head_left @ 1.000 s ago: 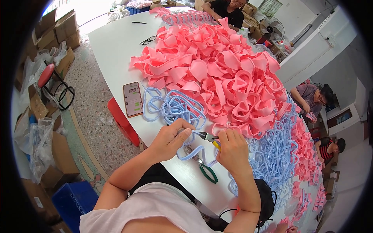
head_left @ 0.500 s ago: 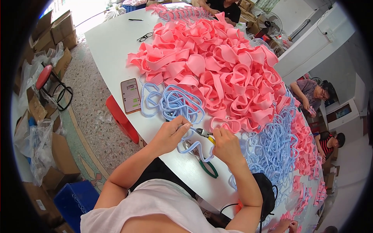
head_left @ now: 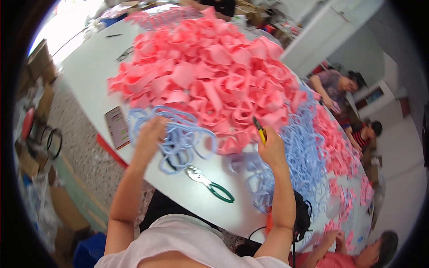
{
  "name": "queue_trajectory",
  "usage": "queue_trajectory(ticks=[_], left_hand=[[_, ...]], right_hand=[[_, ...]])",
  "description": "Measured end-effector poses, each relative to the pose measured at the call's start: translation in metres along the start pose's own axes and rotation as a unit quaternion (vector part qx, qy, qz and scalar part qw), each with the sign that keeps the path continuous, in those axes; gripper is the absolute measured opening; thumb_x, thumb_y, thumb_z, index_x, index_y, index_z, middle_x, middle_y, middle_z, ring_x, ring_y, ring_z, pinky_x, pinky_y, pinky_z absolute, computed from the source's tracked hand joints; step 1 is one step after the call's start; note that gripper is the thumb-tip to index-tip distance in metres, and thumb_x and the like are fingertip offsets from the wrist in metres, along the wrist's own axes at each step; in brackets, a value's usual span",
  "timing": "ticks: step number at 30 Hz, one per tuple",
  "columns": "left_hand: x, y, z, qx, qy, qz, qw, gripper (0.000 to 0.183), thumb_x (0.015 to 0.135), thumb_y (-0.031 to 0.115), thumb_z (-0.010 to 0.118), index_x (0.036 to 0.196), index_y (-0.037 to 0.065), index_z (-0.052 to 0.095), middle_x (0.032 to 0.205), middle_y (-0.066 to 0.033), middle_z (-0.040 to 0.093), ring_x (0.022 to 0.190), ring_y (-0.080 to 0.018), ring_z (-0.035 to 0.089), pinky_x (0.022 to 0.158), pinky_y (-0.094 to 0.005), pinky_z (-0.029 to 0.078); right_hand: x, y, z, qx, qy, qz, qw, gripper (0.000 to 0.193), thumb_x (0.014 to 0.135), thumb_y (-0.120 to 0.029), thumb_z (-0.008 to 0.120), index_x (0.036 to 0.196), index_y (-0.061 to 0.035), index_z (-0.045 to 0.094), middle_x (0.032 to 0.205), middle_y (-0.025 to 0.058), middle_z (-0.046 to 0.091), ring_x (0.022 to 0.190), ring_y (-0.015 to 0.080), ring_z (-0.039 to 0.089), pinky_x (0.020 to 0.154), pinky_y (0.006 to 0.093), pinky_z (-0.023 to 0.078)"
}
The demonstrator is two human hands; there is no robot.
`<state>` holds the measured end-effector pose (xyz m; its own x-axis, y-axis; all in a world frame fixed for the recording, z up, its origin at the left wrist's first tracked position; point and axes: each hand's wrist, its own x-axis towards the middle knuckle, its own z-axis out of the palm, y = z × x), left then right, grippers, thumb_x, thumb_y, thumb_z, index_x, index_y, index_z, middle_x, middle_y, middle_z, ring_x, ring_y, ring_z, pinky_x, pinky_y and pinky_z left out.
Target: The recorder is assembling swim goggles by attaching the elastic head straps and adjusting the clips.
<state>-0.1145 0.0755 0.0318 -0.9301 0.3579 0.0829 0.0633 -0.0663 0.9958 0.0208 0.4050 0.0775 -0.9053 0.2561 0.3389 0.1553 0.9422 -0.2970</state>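
Blue loops (head_left: 183, 134): a tangled bunch of pale blue rubbery bands lies on the white tabletop (head_left: 89, 76) just in front of the big pink heap (head_left: 210, 76), and the left hand (head_left: 149, 134) now rests on its near-left edge, fingers closed into the strands. Compared with a second ago, both hands have separated: they were together low over the tabletop working one loop, and now the right hand (head_left: 270, 149) is lifted clear, its fingers gripping a small yellow-handled cutter (head_left: 259, 130) with the dark tip pointing up toward the pink heap. Judgement: one piece appears finished with and the left hand is going into the bunch for another. Green-handled pliers (head_left: 210, 184) lie untouched on the tabletop between the two forearms, near the blue bunch. A phone-like flat device (head_left: 117, 126) lies to the left of the bunch near the table edge. A second, larger mass of blue strands (head_left: 304, 152) runs along the right side past the right hand. Other people sit at the far right; their hands are well apart from this work.
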Motion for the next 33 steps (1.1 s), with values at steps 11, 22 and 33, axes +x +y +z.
queue_trajectory(ticks=[11, 22, 33], left_hand=[[0.025, 0.014, 0.013, 0.372, 0.147, 0.226, 0.888, 0.030, 0.095, 0.022, 0.051, 0.116, 0.002, 0.059, 0.121, -0.0150, 0.053, 0.116, -0.0302, 0.046, 0.102, -0.0400, 0.032], [-0.008, 0.026, 0.036, 0.372, 0.110, 0.269, 0.882, 0.025, 0.090, 0.014, 0.055, 0.111, 0.001, 0.059, 0.120, -0.0151, 0.052, 0.115, -0.0318, 0.044, 0.100, -0.0430, 0.033], [-0.016, 0.029, 0.035, 0.347, 0.102, 0.288, 0.887, 0.023, 0.087, 0.010, 0.057, 0.108, 0.001, 0.062, 0.119, -0.0152, 0.054, 0.115, -0.0317, 0.046, 0.098, -0.0423, 0.036]], right_hand=[[0.024, 0.223, -0.042, -0.141, 0.182, 0.403, 0.886, 0.029, 0.076, -0.018, 0.062, 0.098, 0.0000, 0.057, 0.097, 0.0239, 0.065, 0.091, 0.0416, 0.063, 0.078, 0.0508, 0.048], [0.071, 0.242, -0.027, -0.185, 0.230, 0.394, 0.870, 0.038, 0.079, -0.020, 0.066, 0.107, 0.0020, 0.052, 0.108, 0.0229, 0.055, 0.089, 0.0391, 0.064, 0.076, 0.0474, 0.053], [0.033, 0.303, -0.065, -0.038, 0.352, 0.528, 0.772, 0.044, 0.077, -0.021, 0.059, 0.107, 0.0100, 0.054, 0.101, 0.0276, 0.065, 0.097, 0.0425, 0.064, 0.082, 0.0546, 0.049]])
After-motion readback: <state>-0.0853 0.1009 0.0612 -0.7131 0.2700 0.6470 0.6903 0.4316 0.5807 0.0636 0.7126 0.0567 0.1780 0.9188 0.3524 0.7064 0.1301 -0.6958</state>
